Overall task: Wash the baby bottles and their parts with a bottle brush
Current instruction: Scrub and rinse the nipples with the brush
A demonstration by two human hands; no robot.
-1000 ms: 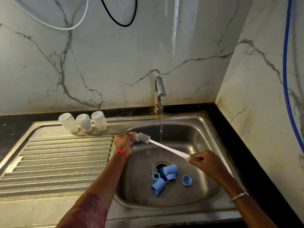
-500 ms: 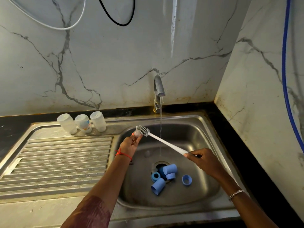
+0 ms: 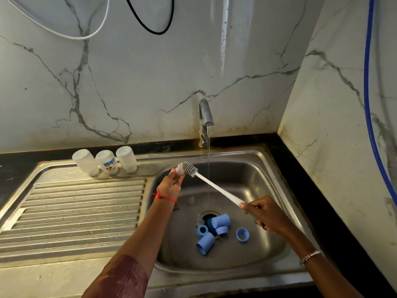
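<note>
White marble veined in grey is seen behind a black counter. At the left, a ribbed stainless-steel drainboard is laid out. Three cloudy plastic bottles are stood upside down in a row along its far edge, the middle one printed with a cartoon label. A red thread is tied round the left wrist. A small, pale, soft-looking teat is pinched at the fingertips of the left hand, raised over the left rim of the steel sink. The bottle brush is set with its rounded, bristled head against that teat, and its slim white handle is slanted down to the right. A thin stream of water is let fall from the curved metal tap into the basin. Blue cylindrical caps and rings are heaped at the drain, one ring lying slightly apart. The handle's end is gripped by the curled fingers of the right hand. A blue hose is hung down the right wall.
</note>
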